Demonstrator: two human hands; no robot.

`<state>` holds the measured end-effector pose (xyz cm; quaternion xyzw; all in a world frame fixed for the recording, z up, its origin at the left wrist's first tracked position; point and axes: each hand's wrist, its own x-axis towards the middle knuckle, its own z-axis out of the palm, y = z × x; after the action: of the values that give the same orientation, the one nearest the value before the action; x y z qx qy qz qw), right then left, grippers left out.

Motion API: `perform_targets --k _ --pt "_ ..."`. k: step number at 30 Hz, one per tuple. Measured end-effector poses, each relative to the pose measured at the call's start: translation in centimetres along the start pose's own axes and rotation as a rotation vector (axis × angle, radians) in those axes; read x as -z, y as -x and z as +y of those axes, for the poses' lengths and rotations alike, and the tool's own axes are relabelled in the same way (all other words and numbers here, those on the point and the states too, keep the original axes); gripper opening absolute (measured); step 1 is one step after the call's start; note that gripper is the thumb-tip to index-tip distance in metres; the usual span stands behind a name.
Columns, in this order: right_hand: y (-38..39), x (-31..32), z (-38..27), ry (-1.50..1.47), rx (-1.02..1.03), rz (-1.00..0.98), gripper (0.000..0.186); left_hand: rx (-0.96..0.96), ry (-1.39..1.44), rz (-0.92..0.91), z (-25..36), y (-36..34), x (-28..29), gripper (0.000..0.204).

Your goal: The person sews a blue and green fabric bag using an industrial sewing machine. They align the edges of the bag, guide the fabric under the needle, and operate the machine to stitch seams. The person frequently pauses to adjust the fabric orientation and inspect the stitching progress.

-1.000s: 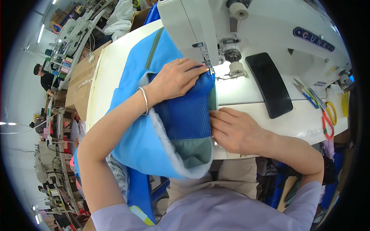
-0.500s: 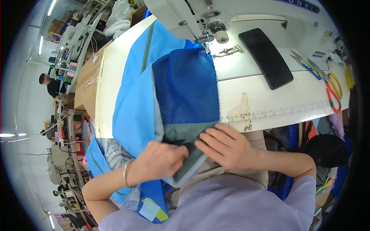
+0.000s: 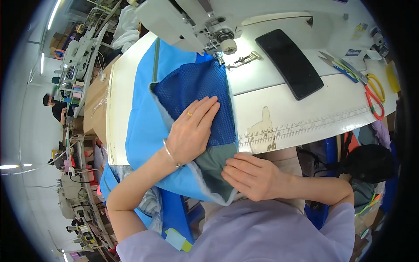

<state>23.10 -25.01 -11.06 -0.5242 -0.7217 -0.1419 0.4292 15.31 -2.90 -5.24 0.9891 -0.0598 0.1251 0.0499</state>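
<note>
A light blue fabric piece lies on the sewing machine table, with dark blue mesh and a grey-green band on top of it. The mesh's far edge runs under the presser foot. My left hand lies flat on the mesh, fingers stretched out. Past the table's near edge, my right hand holds the right edge of the grey-green band, fingers on top and thumb hidden. A fuzzy pale edge shows along the fabric's lower fold.
The white sewing machine stands over the table's far side. Right of it lie a black phone, a metal guide and scissors with red and yellow handles. A printed ruler runs along the near edge. A person is far left.
My left hand has let go of the gathered grey-green fabric near the lower edge and moved up onto the mesh, opening flat. The band now lies more spread out; my right hand stays near its edge.
</note>
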Motion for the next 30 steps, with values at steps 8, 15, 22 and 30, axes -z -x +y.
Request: perform_targets --k 8,15,22,30 --pt "-2.7 1.1 -0.2 -0.001 -0.004 0.035 0.022 -0.043 -0.044 -0.066 -0.2 -2.5 1.3 0.058" --pt "-2.9 0.7 0.2 -0.072 -0.084 0.110 0.025 0.004 0.041 0.018 -1.3 -1.9 0.8 0.038" --pt "-2.9 1.6 4.4 0.142 -0.380 -0.004 0.038 -0.020 0.067 0.069 -1.2 -2.0 0.7 0.036" --pt "-2.9 1.4 4.1 0.151 -0.266 -0.179 0.035 -0.095 0.081 0.055 -1.4 -2.5 0.4 0.037"
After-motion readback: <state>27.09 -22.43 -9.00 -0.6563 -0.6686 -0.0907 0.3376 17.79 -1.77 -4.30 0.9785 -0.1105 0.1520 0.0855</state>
